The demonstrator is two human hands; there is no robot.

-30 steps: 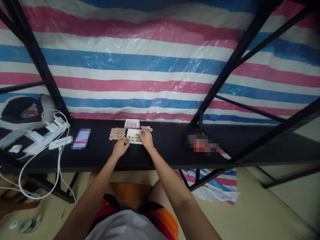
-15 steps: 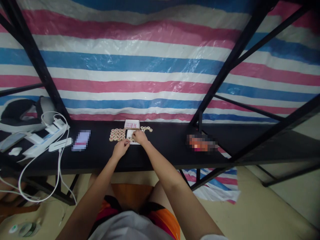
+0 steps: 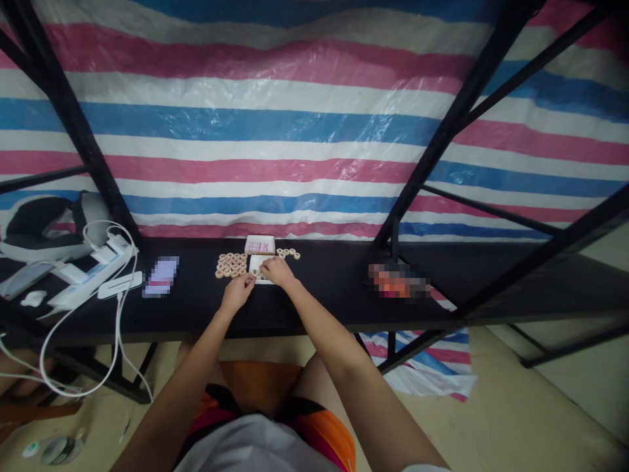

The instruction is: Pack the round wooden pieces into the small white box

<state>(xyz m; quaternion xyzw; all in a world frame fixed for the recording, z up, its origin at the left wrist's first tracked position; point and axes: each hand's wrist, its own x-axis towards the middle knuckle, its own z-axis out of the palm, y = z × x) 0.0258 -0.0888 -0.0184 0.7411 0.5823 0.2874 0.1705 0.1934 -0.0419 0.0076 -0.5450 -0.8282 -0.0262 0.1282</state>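
Observation:
A small white box (image 3: 256,261) with a few round pieces in it lies on the black table. My right hand (image 3: 278,270) reaches over the box's right side, its fingers bent down among the pieces; what they grip is too small to tell. My left hand (image 3: 238,292) is closed at the box's lower left edge, fingertips together, with anything between them hidden. Left of the box, round wooden pieces with red marks (image 3: 230,265) lie in rows. Several more round pieces (image 3: 291,252) sit at its upper right. Behind it is a white lid with red print (image 3: 260,244).
On the black table (image 3: 334,282) a blurred phone (image 3: 161,276) lies to the left, near a white power strip (image 3: 91,278) with cables and a grey neck pillow (image 3: 34,223). A blurred orange object (image 3: 396,282) lies right. Black metal posts (image 3: 417,170) flank the table.
My right hand has shifted very slightly right and down over the box. My left hand stays at the box's edge. The view has moved a little.

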